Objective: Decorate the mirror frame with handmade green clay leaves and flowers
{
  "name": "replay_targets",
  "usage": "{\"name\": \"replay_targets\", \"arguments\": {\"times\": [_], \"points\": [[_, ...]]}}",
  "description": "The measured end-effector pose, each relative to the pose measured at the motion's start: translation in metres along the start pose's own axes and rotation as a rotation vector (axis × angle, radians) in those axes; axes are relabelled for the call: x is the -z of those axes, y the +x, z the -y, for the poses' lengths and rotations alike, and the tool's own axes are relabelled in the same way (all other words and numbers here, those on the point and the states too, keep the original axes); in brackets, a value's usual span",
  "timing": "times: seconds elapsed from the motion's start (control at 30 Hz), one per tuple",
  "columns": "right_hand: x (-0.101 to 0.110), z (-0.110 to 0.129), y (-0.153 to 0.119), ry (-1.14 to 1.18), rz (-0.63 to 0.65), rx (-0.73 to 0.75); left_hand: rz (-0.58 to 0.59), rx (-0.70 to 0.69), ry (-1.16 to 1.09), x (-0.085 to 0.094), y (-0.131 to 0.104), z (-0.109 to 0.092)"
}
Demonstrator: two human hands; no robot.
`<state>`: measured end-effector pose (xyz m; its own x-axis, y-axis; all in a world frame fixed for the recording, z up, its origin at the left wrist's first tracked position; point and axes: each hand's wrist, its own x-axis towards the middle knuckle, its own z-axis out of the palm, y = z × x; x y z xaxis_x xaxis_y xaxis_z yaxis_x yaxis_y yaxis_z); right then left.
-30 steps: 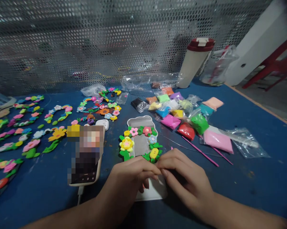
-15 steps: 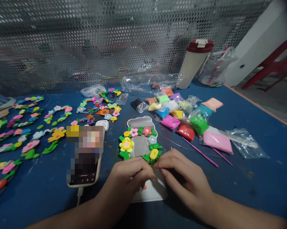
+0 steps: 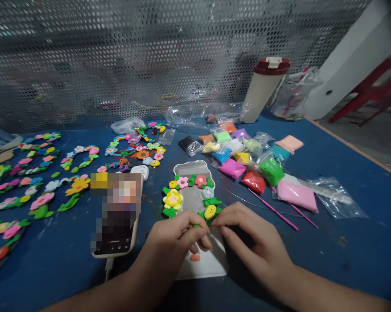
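One flowered frame (image 3: 192, 197) on the counter (image 3: 325, 268); left hand (image 3: 179, 238) at its 6 o'clock, right hand (image 3: 254, 236) at 5 o'clock, fingers curled, either grip's closure not discernible; phone (image 3: 122, 236) at 9 o'clock

Matt clay-look flowers, shiny plastic packets and a holey metal screen, all around one blue desk (image 3: 315, 247).

So the flower wreath (image 3: 173, 199) looks soft, smooth and pretty matt, kinda like foam clay, while the mirror-like panel (image 3: 191, 193) inside it is smooth with a dull sheen. The color packets (image 3: 232, 168) are glossy, crinkly clear plastic. Metal-looking screen (image 3: 117, 65) at the back is full of punched holes, greyish shine. Tumbler (image 3: 260, 93) has a smooth pale body, glossier dark red lid. Desk surface looks smooth but scuffed.
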<state>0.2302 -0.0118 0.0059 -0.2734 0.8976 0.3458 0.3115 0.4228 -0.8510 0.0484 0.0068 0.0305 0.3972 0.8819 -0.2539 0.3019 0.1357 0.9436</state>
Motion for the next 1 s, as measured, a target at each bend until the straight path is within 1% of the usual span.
{"name": "replay_targets", "arguments": {"times": [0.07, 0.13, 0.23, 0.3, 0.4, 0.5, 0.63, 0.7, 0.8, 0.9, 1.0], "points": [[0.0003, 0.0006, -0.0003, 0.005, 0.013, -0.002, -0.004, -0.076, 0.027, 0.0013, 0.0005, 0.0000], [0.0008, 0.0009, -0.0010, 0.010, 0.017, -0.010, -0.042, -0.169, 0.085, 0.0026, 0.0007, -0.0001], [0.0011, 0.0004, -0.0014, 0.011, 0.019, -0.017, -0.101, -0.243, 0.159, 0.0040, 0.0007, 0.0004], [0.0009, -0.0001, -0.0010, 0.015, 0.018, -0.012, -0.070, -0.266, 0.127, 0.0044, 0.0007, 0.0015], [0.0002, -0.0002, -0.0002, 0.025, 0.012, -0.010, 0.003, -0.253, 0.022, 0.0042, 0.0012, 0.0034], [-0.0002, -0.0002, -0.0001, 0.031, 0.011, -0.027, 0.027, -0.174, -0.007, 0.0031, 0.0019, 0.0029], [0.0003, 0.0000, -0.0004, 0.029, 0.008, -0.028, -0.011, -0.031, -0.048, 0.0009, 0.0017, -0.0022], [0.0005, 0.0000, -0.0003, 0.024, 0.006, -0.031, -0.047, -0.010, -0.032, 0.0004, 0.0010, -0.0043], [0.0003, -0.0002, 0.0001, 0.019, -0.007, -0.031, -0.062, -0.079, 0.030, 0.0009, 0.0004, -0.0039], [0.0000, -0.0005, 0.0006, 0.022, -0.009, -0.029, 0.012, -0.202, 0.041, 0.0021, 0.0005, 0.0000], [0.0001, -0.0008, 0.0010, 0.025, -0.005, -0.033, 0.087, -0.258, 0.009, 0.0028, 0.0004, 0.0050]]}}
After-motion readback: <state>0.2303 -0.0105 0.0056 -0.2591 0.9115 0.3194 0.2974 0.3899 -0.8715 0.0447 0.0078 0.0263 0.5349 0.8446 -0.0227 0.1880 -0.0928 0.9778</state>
